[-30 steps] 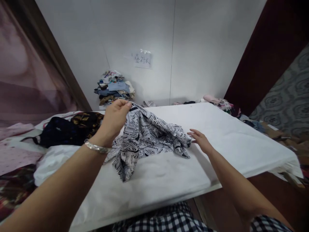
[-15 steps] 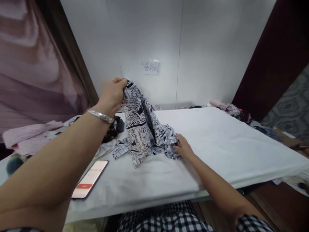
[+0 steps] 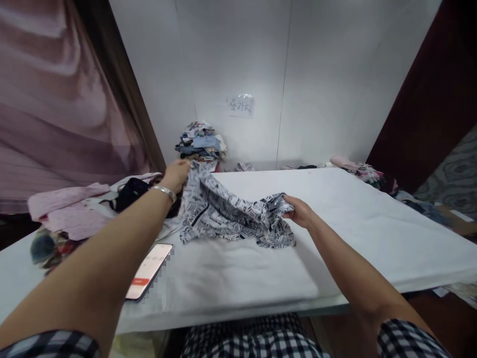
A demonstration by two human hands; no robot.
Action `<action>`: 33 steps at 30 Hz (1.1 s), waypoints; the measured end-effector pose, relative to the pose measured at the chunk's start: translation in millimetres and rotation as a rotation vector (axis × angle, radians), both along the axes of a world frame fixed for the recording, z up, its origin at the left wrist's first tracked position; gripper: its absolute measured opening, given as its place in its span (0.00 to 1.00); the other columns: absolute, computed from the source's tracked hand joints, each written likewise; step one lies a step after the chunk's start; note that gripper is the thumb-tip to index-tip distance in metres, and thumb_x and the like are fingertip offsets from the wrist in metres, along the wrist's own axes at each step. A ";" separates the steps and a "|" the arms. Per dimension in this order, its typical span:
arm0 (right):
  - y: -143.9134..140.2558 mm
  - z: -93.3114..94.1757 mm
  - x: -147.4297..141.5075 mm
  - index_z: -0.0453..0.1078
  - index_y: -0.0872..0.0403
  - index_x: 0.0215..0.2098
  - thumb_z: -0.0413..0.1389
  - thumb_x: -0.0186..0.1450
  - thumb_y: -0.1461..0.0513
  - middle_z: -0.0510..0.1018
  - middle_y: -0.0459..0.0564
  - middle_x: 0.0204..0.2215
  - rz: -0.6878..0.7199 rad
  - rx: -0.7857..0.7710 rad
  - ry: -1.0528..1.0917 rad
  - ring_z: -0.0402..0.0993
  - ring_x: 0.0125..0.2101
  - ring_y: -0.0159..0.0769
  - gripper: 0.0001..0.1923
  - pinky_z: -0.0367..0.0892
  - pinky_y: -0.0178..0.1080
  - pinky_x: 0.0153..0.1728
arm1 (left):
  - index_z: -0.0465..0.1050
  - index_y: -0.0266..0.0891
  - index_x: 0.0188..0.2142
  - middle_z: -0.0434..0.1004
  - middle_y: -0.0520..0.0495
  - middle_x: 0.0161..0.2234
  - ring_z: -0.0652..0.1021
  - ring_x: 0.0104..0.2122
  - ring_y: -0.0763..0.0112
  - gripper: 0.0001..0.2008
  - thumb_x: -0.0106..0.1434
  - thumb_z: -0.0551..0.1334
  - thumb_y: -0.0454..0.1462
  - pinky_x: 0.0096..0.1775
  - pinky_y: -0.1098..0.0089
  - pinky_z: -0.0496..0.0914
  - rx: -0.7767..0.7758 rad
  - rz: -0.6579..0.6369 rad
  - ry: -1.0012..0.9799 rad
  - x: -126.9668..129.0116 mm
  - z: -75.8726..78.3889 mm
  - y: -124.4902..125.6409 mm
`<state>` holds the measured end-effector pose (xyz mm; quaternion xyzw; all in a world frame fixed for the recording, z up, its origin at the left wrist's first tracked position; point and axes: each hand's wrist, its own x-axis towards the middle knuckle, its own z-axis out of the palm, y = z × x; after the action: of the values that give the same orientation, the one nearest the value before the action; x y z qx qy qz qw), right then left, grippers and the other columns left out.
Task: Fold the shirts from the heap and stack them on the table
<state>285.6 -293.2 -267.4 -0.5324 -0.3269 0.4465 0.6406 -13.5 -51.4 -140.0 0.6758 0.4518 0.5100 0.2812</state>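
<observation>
Newsprint-patterned shirt (image 3: 231,216) bunched on white bench (image 3: 335,223), left hand (image 3: 177,174) and right hand (image 3: 298,211) each pinching an edge. Likely risk: trailing cloth sweeping nearby phone (image 3: 149,271) off.

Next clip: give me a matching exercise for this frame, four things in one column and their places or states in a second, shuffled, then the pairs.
Things:
1. printed shirt
2. phone
3. stack of folded clothes
4. paper label

Places or states:
A. stuck on the white wall
B. piled at the far end of the table, against the wall
C. held at both ends by the left hand and the right hand
D. lying flat near the table's near edge, screen lit

Pairs: 1-C, 2-D, 3-B, 4-A
</observation>
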 end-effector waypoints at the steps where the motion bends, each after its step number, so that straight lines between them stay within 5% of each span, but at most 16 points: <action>1: -0.8 -3.0 1.2 0.74 0.52 0.34 0.64 0.56 0.52 0.77 0.48 0.32 0.005 -0.044 -0.008 0.71 0.32 0.36 0.14 0.69 0.35 0.25 | 0.70 0.35 0.29 0.80 0.37 0.33 0.78 0.38 0.55 0.12 0.57 0.64 0.44 0.41 0.56 0.70 -0.065 -0.014 0.062 5.8 -18.2 -7.1; 6: -1.8 -20.8 2.6 0.67 0.54 0.25 0.67 0.51 0.51 0.71 0.43 0.24 0.031 -0.089 -0.042 0.65 0.27 0.31 0.17 0.61 0.33 0.25 | 0.76 0.40 0.45 0.81 0.39 0.46 0.80 0.41 0.56 0.23 0.53 0.67 0.51 0.43 0.61 0.71 -0.231 -0.268 0.271 55.7 -98.7 -98.2; 9: -2.8 -18.1 -3.1 0.63 0.53 0.23 0.67 0.50 0.49 0.67 0.40 0.21 0.075 -0.091 -0.047 0.61 0.24 0.28 0.21 0.56 0.33 0.24 | 0.64 0.43 0.61 0.67 0.38 0.62 0.71 0.57 0.52 0.36 0.57 0.63 0.54 0.55 0.58 0.66 -0.129 -0.566 0.504 84.2 -135.5 -161.7; 13: -5.9 -5.5 -7.1 0.63 0.53 0.24 0.68 0.49 0.48 0.64 0.38 0.19 0.137 -0.110 -0.149 0.57 0.22 0.27 0.23 0.52 0.33 0.24 | 0.56 0.39 0.65 0.58 0.37 0.66 0.60 0.65 0.51 0.41 0.54 0.67 0.40 0.62 0.56 0.56 -0.041 -0.517 0.543 101.4 -167.5 -192.6; 16: -10.2 -3.6 -1.0 0.67 0.53 0.26 0.68 0.48 0.48 0.63 0.38 0.19 0.131 -0.116 -0.226 0.56 0.22 0.27 0.22 0.52 0.34 0.25 | 0.69 0.40 0.56 0.71 0.38 0.57 0.68 0.58 0.53 0.26 0.56 0.63 0.32 0.58 0.57 0.60 -0.220 -0.472 0.401 93.7 -171.9 -175.0; 20: -16.8 -16.3 11.4 0.70 0.53 0.26 0.67 0.48 0.49 0.65 0.38 0.18 0.157 -0.136 -0.317 0.57 0.22 0.28 0.19 0.54 0.35 0.27 | 0.76 0.40 0.39 0.79 0.45 0.35 0.76 0.37 0.61 0.09 0.61 0.60 0.39 0.40 0.62 0.69 -0.474 -0.504 0.296 66.3 -157.7 -140.4; 25: -19.1 -24.6 10.0 0.77 0.51 0.33 0.66 0.49 0.51 0.80 0.47 0.33 0.232 -0.156 -0.398 0.72 0.36 0.38 0.18 0.65 0.43 0.42 | 0.74 0.38 0.31 0.78 0.47 0.32 0.76 0.33 0.67 0.12 0.55 0.68 0.44 0.37 0.67 0.69 -0.897 -0.743 -0.265 46.2 -145.7 -129.3; 29: -11.2 -17.3 -14.4 0.78 0.49 0.42 0.62 0.57 0.47 0.80 0.52 0.46 0.238 -0.207 -0.499 0.74 0.46 0.44 0.20 0.67 0.46 0.47 | 0.76 0.38 0.34 0.80 0.46 0.35 0.78 0.36 0.66 0.13 0.52 0.72 0.41 0.42 0.66 0.69 -0.944 -0.771 -0.363 50.6 -147.8 -140.0; 33: -3.3 -20.1 -36.1 0.78 0.49 0.38 0.65 0.56 0.54 0.82 0.53 0.40 0.230 -0.230 -0.884 0.75 0.41 0.46 0.13 0.68 0.44 0.42 | 0.76 0.37 0.33 0.81 0.47 0.34 0.78 0.35 0.67 0.11 0.51 0.73 0.38 0.41 0.68 0.69 -0.939 -0.731 -0.449 53.4 -146.8 -146.3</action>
<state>249.5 -296.5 -287.5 -0.6995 -0.5735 0.2783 0.3231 39.9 -197.7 -286.9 0.4678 0.2976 0.2580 0.7913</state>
